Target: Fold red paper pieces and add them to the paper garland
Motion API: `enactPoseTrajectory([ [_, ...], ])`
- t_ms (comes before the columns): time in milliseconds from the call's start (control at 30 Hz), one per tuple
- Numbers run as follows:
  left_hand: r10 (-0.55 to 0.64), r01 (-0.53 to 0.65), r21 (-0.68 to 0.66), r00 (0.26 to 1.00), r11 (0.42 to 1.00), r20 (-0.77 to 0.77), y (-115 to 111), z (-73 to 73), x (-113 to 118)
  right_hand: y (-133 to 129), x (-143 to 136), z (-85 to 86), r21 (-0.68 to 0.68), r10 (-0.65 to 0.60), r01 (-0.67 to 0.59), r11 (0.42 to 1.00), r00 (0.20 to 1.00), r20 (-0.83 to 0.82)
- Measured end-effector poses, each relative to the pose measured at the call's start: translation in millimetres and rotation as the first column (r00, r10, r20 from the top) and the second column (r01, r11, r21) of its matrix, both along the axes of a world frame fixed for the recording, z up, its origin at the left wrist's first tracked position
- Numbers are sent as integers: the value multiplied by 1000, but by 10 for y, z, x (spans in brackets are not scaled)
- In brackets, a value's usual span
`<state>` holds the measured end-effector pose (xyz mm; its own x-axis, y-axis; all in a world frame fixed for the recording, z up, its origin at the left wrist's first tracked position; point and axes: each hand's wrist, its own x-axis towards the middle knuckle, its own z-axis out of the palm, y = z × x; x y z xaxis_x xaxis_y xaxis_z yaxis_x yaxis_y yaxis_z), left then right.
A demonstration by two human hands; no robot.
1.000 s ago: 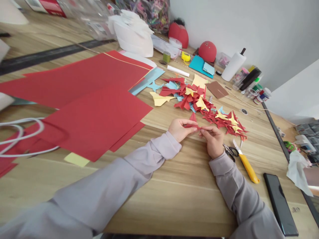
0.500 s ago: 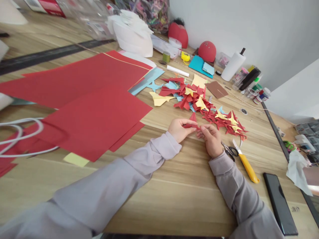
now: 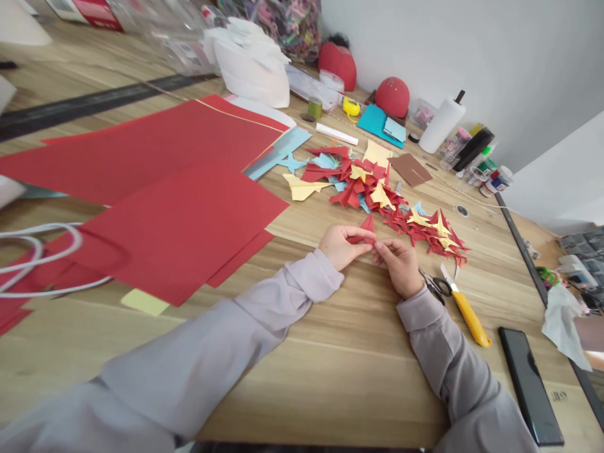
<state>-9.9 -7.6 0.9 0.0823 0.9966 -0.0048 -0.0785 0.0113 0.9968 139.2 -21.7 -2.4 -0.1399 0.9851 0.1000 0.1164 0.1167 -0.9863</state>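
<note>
My left hand (image 3: pixel 340 245) pinches a small piece of folded red paper (image 3: pixel 367 224) between thumb and fingers. On the paper's right side, my right hand (image 3: pixel 399 263) grips its lower edge with the fingertips. One pointed part of the paper stands up above the fingers; the rest is partly hidden by them. Just beyond both hands lies a heap of small folded paper planes (image 3: pixel 349 195) in red, yellow and light blue. Scissors (image 3: pixel 436 286) with black handles and a yellow utility knife (image 3: pixel 472 319) lie to the right of my right wrist.
Large red paper sheets (image 3: pixel 189 233) cover the table's left side, with a coiled white cable (image 3: pixel 42 251) over them. A black phone (image 3: pixel 531 384) lies at the right. Farther back are a brown card (image 3: pixel 410 170), a teal pad (image 3: pixel 377 124) and a white roll (image 3: pixel 442 126).
The folded red paper has tilted in my fingers, so more of its pointed part shows. My right hand has shifted slightly left, closer to my left.
</note>
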Motion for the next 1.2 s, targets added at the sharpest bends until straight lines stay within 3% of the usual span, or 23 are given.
enactPoseTrajectory([
  [200, -38, 42, -29, 994, 999, 99, 12, -49, 7, -5, -14, -6, 34, 19, -20, 999, 1000, 8],
  [533, -7, 7, 13, 1000, 1000, -22, 7, -34, 11, -17, -26, -8, 44, -19, 17, 999, 999, 31],
  [1200, -2, 2, 3, 1000, 1000, -24, 10, -18, 10, -27, -33, -2, 63, -15, 11, 998, 998, 55],
])
